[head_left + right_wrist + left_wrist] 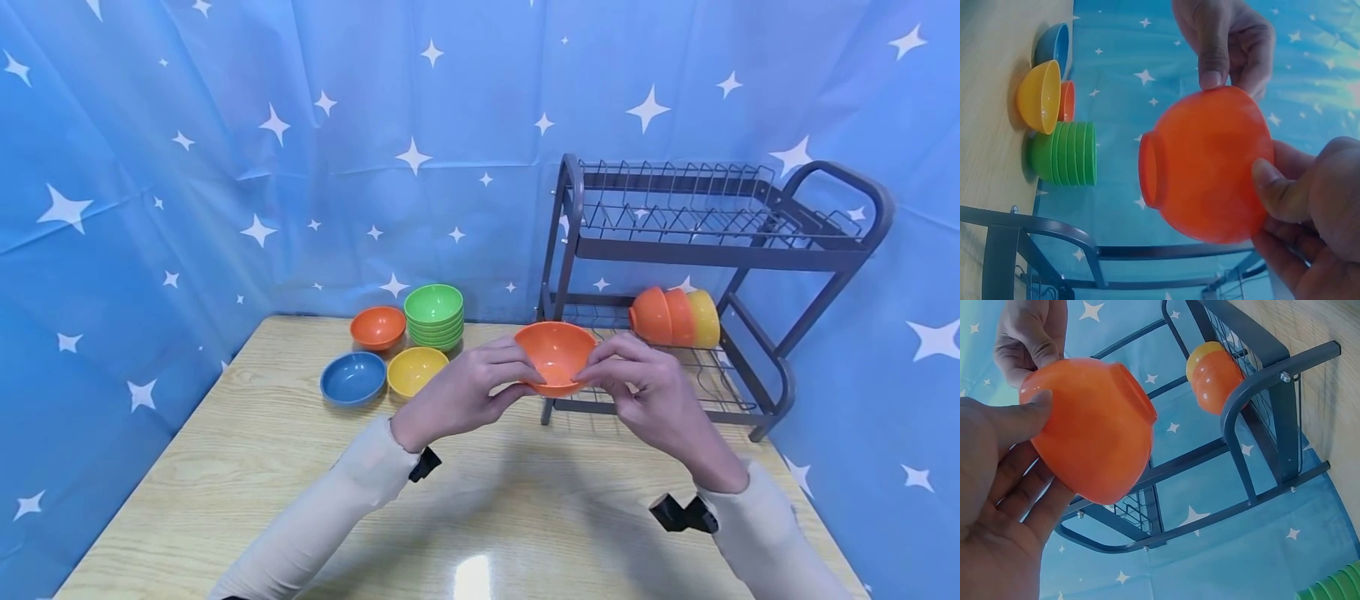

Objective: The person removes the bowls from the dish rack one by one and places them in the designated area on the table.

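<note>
Both hands hold one orange bowl [556, 354] up in front of the dish rack, its inside tipped toward the head camera. My left hand [472, 387] pinches the left side of its rim, thumb on the outer wall and fingers over the edge. On the right side, my right hand [648, 387] pinches the rim the same way. Both wrist views show the bowl's smooth outer wall and raised foot ring, with a thumb [1275, 187] pressed on it. On the rack's lower shelf, two orange bowls [651, 317] and a yellow bowl [703, 319] lie nested on their sides.
A dark two-tier dish rack [712, 250] stands at the back right, its upper wire shelf bare. At the back left are a stack of green bowls [435, 317], an orange bowl [378, 327], a blue bowl [352, 379] and a yellow bowl [417, 371]. A starry blue curtain [412, 83] hangs behind.
</note>
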Demonstrator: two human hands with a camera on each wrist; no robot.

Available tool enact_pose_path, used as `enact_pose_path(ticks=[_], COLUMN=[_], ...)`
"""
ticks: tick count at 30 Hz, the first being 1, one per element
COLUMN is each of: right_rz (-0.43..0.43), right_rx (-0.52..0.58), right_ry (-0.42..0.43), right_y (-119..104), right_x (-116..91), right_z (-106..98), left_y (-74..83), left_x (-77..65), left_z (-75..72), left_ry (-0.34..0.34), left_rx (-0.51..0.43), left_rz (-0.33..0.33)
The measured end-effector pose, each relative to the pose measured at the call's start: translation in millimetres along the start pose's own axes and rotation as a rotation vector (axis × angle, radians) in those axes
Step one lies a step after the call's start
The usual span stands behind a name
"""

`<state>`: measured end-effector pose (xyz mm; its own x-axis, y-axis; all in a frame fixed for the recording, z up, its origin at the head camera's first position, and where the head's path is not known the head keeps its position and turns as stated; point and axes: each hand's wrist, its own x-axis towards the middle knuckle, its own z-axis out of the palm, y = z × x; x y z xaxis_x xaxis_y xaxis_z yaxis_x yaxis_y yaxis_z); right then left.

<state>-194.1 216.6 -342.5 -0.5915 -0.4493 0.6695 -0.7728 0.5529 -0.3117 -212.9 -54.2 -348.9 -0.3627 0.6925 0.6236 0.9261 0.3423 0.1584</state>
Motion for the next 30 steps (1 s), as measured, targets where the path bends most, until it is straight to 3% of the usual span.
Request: enact_pose_path(ticks=[11, 20, 25, 30], right_rz=[-0.026, 0.010, 0.090, 0.238], right_rx=[0.009, 0.060, 0.094, 0.101], right_ry=[-0.010, -0.001, 0.031, 0.033], right_y=[-0.2, 4.5, 12.2, 17.7], right_x=[3.8, 8.1, 10.9, 16.3], right_z=[6.3, 11.8, 14.3, 15.8], left_y=[-8.0, -12.5, -17.2, -25.9], left_x=[-5.3, -7.8, -11.9, -16.2], left_z=[0.1, -3.5, -8.6, -14.6], left_ry=[0.043, 0.050, 0.061, 0.093], left_rx=[0.006, 0.022, 0.034, 0.042], left_rz=[0.006, -0.015, -0.038, -0.056])
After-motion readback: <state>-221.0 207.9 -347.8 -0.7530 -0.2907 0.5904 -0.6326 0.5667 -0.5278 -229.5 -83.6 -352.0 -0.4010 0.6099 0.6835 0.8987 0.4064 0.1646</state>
